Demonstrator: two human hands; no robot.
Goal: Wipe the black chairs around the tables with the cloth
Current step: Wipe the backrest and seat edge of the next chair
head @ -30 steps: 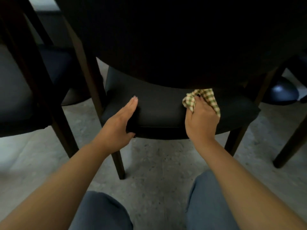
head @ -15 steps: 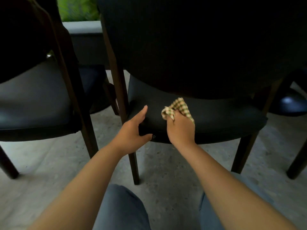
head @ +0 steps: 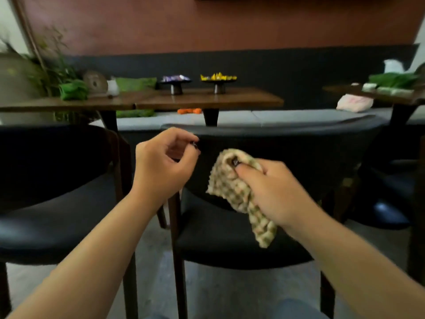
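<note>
Reddish wall above a dark wainscot closes off the room, with a grey bench seat running below it and wooden worktops point(head: 207, 99) standing in front. On the left worktop sit green bundles and a pale cup; further right two dark footed dishes hold wrapped sweets, probably laid out for guests. No writing on any wrapper can be read; the picture is blurred.

Nearest the camera, at far left, one black chair point(head: 46, 203) shows its curved back and glossy seat. Next comes the left hand point(head: 164, 164), raised in front of the middle chair's point(head: 287, 143) back rail, fingers loosely curled; its grip holds nothing, and whether the fingertips touch the rail I cannot tell. It looks poised to steady that rail. Right of it, the right hand point(head: 273, 192) has its grip closed round the checked cloth point(head: 234, 187), thumb pressed into the bunched top while a loose tail hangs down over the seat. The cloth is held in the air just before the backrest, apparently off the upholstery, which suggests the back is the next surface to be wiped. At far right another dark chair stands beside a second worktop carrying greenery and a pink bag.
</note>
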